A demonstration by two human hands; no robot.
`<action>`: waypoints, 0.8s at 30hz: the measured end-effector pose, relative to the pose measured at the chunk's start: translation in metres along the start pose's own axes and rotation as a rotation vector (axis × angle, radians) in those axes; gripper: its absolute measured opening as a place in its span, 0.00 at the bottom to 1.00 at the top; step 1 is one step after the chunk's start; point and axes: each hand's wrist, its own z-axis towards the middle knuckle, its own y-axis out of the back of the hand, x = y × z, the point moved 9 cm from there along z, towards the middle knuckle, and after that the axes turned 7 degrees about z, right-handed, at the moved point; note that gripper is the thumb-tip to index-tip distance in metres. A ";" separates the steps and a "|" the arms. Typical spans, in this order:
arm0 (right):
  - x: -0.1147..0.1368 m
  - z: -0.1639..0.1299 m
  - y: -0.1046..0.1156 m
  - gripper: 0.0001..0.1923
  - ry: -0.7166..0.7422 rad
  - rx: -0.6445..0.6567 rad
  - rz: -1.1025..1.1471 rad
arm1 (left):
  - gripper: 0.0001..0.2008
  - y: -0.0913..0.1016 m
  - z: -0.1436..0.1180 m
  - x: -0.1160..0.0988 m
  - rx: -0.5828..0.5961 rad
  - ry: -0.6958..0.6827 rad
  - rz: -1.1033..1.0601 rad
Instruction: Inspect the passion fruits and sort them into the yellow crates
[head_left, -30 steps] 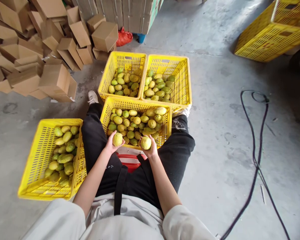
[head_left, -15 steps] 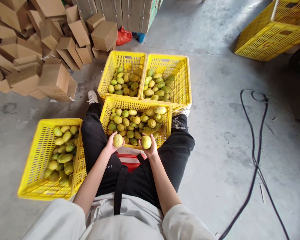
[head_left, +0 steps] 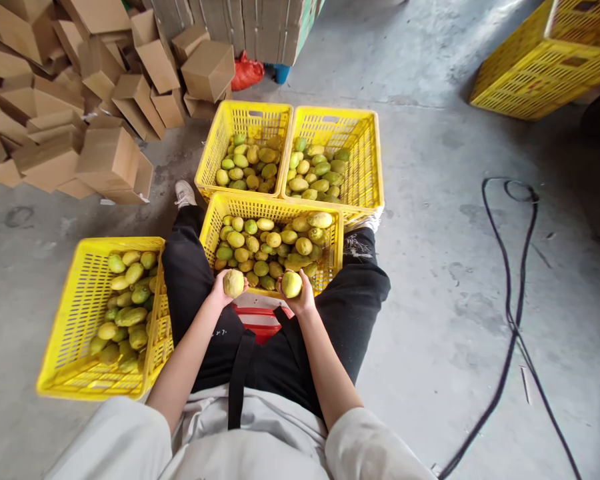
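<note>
Each of my hands holds one fruit that looks like a lemon, over the near edge of the yellow crate (head_left: 271, 204) between my legs. My left hand (head_left: 219, 291) is closed around a pale yellow lemon (head_left: 234, 284). In my right hand (head_left: 306, 300) sits a yellow-green lemon (head_left: 292, 285), with the fingers wrapped about it from behind and the side. The two hands are apart, a short gap between them. Below and beyond them, many loose yellow and green lemons (head_left: 261, 269) fill the crate.
Behind stand a left yellow crate (head_left: 211, 143) and a right one (head_left: 363, 170), both partly filled. Another crate of fruit (head_left: 73, 327) is by my left leg. Cardboard boxes (head_left: 107, 160) lie heaped at far left. A black cable (head_left: 511, 313) crosses the floor at right, below stacked crates (head_left: 525, 73).
Both hands have shifted very slightly, and the lemon in my left hand appears turned a little. The crates and the fruit in them stay as they were.
</note>
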 end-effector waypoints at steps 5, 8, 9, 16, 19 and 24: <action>0.000 -0.005 -0.003 0.12 0.016 -0.035 -0.036 | 0.19 0.007 0.005 -0.003 -0.051 -0.021 -0.049; 0.005 -0.008 -0.003 0.09 0.065 -0.042 -0.044 | 0.18 0.006 0.007 -0.003 -0.010 -0.032 -0.027; 0.007 -0.009 -0.003 0.09 0.083 -0.041 -0.031 | 0.17 0.005 0.008 -0.004 0.011 -0.042 -0.023; 0.014 -0.008 -0.005 0.09 0.138 0.009 0.094 | 0.12 0.012 0.009 -0.007 -0.062 -0.094 0.004; 0.010 -0.006 -0.004 0.08 0.121 0.000 0.091 | 0.13 0.009 0.007 -0.008 -0.046 -0.088 0.029; 0.007 -0.009 -0.005 0.09 0.080 -0.008 0.070 | 0.18 0.011 0.005 -0.006 -0.082 -0.062 -0.007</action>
